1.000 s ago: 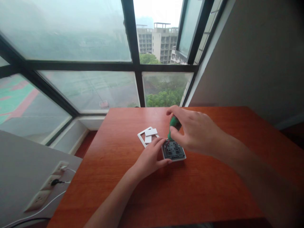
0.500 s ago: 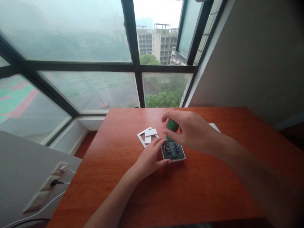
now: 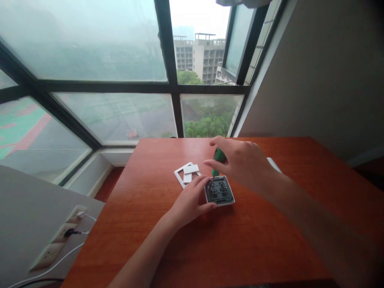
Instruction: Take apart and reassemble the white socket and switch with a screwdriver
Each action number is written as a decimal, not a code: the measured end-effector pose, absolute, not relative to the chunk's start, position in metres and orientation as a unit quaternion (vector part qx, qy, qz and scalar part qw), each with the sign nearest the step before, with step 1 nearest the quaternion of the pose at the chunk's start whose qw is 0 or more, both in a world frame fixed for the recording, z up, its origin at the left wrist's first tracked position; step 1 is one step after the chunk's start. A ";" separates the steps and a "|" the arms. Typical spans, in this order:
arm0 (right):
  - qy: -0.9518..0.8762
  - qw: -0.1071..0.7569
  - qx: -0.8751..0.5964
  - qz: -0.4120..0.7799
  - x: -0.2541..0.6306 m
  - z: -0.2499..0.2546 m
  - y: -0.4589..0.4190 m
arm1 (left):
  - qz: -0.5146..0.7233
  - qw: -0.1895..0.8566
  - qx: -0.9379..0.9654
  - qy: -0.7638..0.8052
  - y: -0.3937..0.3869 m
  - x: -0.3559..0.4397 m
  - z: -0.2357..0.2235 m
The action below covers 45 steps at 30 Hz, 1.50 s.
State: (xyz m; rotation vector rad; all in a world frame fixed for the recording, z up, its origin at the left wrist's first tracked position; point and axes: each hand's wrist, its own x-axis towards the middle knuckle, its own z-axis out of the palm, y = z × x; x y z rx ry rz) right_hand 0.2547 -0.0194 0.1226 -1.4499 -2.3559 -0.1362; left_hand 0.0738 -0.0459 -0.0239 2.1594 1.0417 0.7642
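Note:
A square wall switch with a white rim and a dark inner face lies on the wooden table. My left hand grips its left side, thumb at the near edge and fingers along the far left corner. In my right hand is a screwdriver with a green handle, pinched between thumb and fingers. It stands nearly upright over the switch's left part; its shaft points down at the dark face, and the exact tip contact is too small to tell.
Beyond my left hand lie a white switch frame and two white cover pieces on the table. A white object is partly hidden behind my right forearm. Windows stand past the table; wall sockets with cords are at left.
My right thumb and fingers have shifted around the screwdriver handle, and the handle leans a little differently. My left hand and the switch keep their places; the whole view has shifted slightly.

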 end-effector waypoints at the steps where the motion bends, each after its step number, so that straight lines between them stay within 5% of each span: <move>1: -0.830 0.179 -0.524 -0.063 0.254 0.122 -0.020 | 0.289 0.308 0.815 0.395 -0.046 0.074 -0.024; 8: -0.899 0.228 -0.354 0.124 0.260 0.130 -0.026 | 0.274 0.315 0.822 0.388 -0.046 0.073 -0.020; 17: -0.853 0.218 -0.474 0.013 0.248 0.122 -0.025 | 0.268 0.310 0.824 0.390 -0.045 0.072 -0.023; 24: -0.907 0.189 -0.314 0.208 0.264 0.144 -0.030 | 0.274 0.312 0.823 0.386 -0.046 0.073 -0.020; 34: -0.853 0.171 -0.492 0.005 0.253 0.128 -0.023 | 0.272 0.308 0.824 0.391 -0.046 0.073 -0.023; 41: -0.888 0.179 -0.395 0.152 0.270 0.141 -0.026 | 0.278 0.308 0.823 0.387 -0.046 0.072 -0.024; 45: -0.862 0.179 -0.466 0.091 0.272 0.140 -0.025 | 0.279 0.310 0.822 0.387 -0.046 0.072 -0.025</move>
